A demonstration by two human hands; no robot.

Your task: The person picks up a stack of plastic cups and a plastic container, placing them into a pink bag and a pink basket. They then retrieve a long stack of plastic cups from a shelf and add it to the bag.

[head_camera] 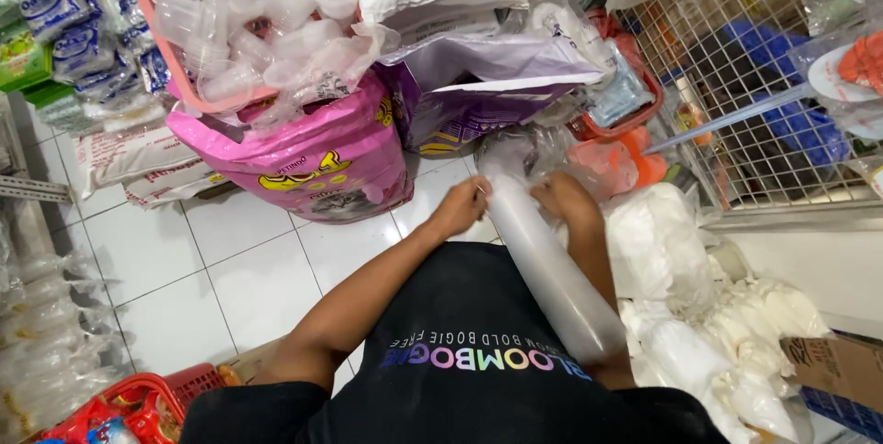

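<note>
Both hands meet at the far tip of a long stack of clear plastic cups [552, 278] that rests slantwise against the person's black shirt [478, 352]. The stack's long axis runs from the lap, low and to the right, up and away toward the upper left, so its free end lies straight ahead of the body between the two wrists. The left hand [460, 207] pinches that tip with fingers closed narrowly on the thin plastic sleeve. The right hand [563, 197] curls around the same end from the other side, gripping the stack just below the tip. Both are about equally near; the left forearm reaches in across the white tiled floor [230, 269], elbow bent, while the right arm lies partly hidden behind the stack. Beyond the hands stand a pink sack [322, 163] and a purple sack [478, 85], with a wire rack [736, 67] to the right.
</note>
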